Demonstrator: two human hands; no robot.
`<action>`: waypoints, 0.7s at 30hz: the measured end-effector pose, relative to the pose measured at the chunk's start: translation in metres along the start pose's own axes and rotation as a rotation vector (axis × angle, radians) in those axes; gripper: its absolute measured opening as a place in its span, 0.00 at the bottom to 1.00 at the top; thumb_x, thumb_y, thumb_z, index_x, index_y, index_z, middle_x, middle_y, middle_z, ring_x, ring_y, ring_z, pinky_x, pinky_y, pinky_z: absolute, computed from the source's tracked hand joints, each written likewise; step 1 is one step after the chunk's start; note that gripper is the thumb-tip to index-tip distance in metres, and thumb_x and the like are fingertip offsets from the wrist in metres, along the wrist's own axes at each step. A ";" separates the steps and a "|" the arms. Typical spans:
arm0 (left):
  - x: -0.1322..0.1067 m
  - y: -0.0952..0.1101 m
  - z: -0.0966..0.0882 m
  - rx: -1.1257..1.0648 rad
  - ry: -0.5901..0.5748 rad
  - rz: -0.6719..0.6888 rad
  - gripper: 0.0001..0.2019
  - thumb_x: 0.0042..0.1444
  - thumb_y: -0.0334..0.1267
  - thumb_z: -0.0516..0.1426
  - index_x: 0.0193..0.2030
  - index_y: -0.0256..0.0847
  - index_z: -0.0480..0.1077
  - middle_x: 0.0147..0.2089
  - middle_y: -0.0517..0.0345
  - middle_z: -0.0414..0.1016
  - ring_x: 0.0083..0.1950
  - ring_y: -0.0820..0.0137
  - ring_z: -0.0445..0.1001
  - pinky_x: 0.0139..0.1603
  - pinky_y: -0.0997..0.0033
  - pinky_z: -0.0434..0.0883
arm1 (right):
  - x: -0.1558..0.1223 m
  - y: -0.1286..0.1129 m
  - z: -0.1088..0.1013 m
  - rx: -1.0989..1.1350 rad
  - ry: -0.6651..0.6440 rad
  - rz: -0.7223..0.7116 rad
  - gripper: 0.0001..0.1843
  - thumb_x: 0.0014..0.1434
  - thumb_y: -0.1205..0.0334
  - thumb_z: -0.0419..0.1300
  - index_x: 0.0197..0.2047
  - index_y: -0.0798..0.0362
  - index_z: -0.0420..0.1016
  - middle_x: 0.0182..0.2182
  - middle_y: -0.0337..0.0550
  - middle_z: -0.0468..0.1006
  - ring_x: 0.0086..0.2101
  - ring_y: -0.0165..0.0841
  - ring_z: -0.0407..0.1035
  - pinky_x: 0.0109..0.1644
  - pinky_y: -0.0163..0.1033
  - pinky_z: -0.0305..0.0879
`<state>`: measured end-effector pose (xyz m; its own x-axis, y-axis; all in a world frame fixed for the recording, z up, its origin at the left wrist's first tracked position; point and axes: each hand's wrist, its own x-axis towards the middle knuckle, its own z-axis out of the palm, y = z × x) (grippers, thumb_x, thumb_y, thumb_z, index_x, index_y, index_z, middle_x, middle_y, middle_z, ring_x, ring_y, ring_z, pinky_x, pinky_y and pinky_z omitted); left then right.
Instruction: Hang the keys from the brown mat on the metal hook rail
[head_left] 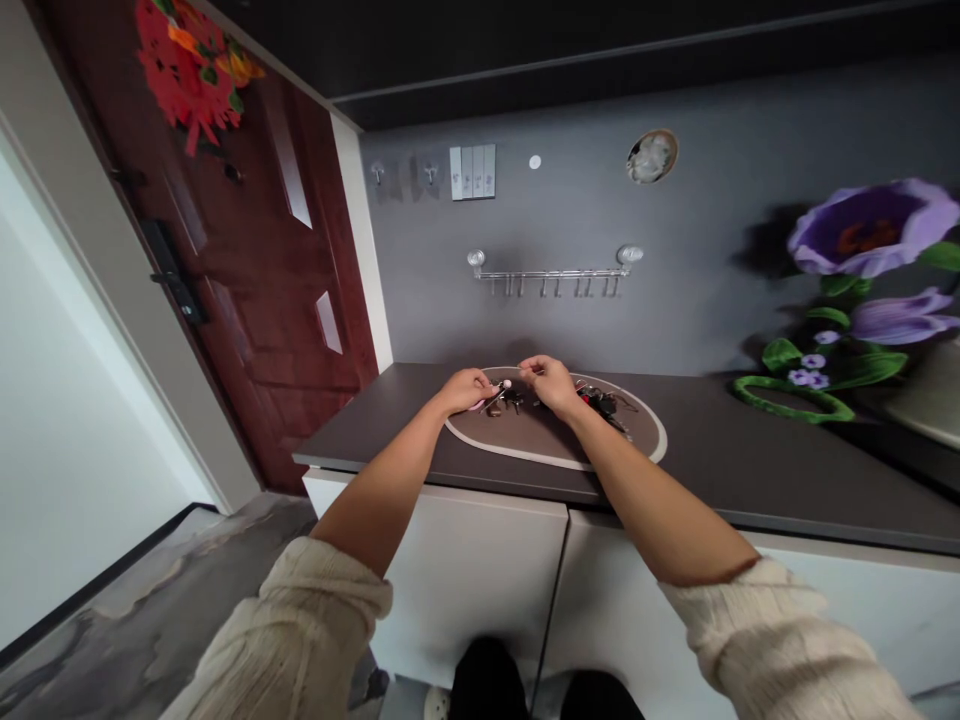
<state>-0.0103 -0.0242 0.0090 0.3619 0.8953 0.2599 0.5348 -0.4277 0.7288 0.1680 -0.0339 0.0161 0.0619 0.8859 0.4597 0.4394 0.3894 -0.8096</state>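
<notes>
An oval brown placemat (525,440) with a pale rim lies on the dark countertop. At its left side my left hand (463,389) is closed, its fingers pinched on a keychain (496,396) with pink and pale parts. Small dark keys (514,401) lie just right of those fingers. My right hand (553,387) hovers over the mat's middle with fingers curled and thumb and forefinger together; whatever they hold is too small to make out. Beside it, partly behind my right wrist, sits a pile of keys and trinkets (602,403), black with some red.
On the grey wall above the mat is a clear rail (555,273) with several hooks. Purple artificial flowers (870,235) and a green loop stand at the right. A dark red door (292,300) is at the left. White cabinet doors (480,560) are below the countertop (720,460).
</notes>
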 end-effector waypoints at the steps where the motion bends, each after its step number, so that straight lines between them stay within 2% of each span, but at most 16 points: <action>1: -0.001 0.001 0.000 -0.009 -0.006 0.002 0.12 0.44 0.45 0.55 0.27 0.37 0.65 0.17 0.65 0.63 0.18 0.78 0.58 0.21 0.77 0.55 | -0.001 0.000 0.000 -0.011 -0.001 0.002 0.07 0.46 0.66 0.54 0.32 0.57 0.69 0.27 0.40 0.72 0.21 0.23 0.61 0.28 0.31 0.60; 7: 0.000 0.005 -0.002 0.003 0.136 0.085 0.10 0.42 0.41 0.57 0.27 0.36 0.68 0.23 0.61 0.67 0.25 0.77 0.63 0.28 0.77 0.59 | -0.002 0.000 0.001 -0.038 0.003 0.004 0.07 0.47 0.67 0.54 0.31 0.56 0.69 0.26 0.40 0.72 0.23 0.24 0.62 0.31 0.32 0.60; 13: 0.005 0.000 -0.002 -0.091 0.174 0.204 0.10 0.42 0.41 0.58 0.27 0.36 0.69 0.27 0.58 0.71 0.30 0.74 0.66 0.34 0.74 0.63 | -0.002 -0.001 0.002 -0.006 0.020 -0.004 0.05 0.45 0.68 0.56 0.29 0.55 0.69 0.25 0.39 0.72 0.25 0.26 0.63 0.34 0.35 0.60; 17: 0.006 0.000 -0.002 -0.143 0.221 0.189 0.10 0.42 0.41 0.57 0.29 0.36 0.69 0.27 0.59 0.71 0.29 0.74 0.67 0.33 0.74 0.63 | -0.004 -0.003 0.003 0.028 0.014 -0.034 0.04 0.44 0.68 0.56 0.27 0.54 0.69 0.24 0.38 0.71 0.25 0.26 0.62 0.35 0.35 0.59; 21: 0.007 0.001 -0.001 -0.235 0.213 0.205 0.09 0.42 0.39 0.57 0.29 0.35 0.68 0.26 0.59 0.70 0.28 0.75 0.66 0.32 0.75 0.63 | -0.004 -0.005 0.003 -0.001 0.022 -0.059 0.06 0.44 0.67 0.56 0.30 0.54 0.69 0.24 0.38 0.71 0.25 0.26 0.62 0.35 0.34 0.59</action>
<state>-0.0085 -0.0183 0.0122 0.2629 0.8106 0.5232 0.2689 -0.5824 0.7672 0.1624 -0.0389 0.0167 0.0551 0.8558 0.5143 0.4433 0.4405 -0.7806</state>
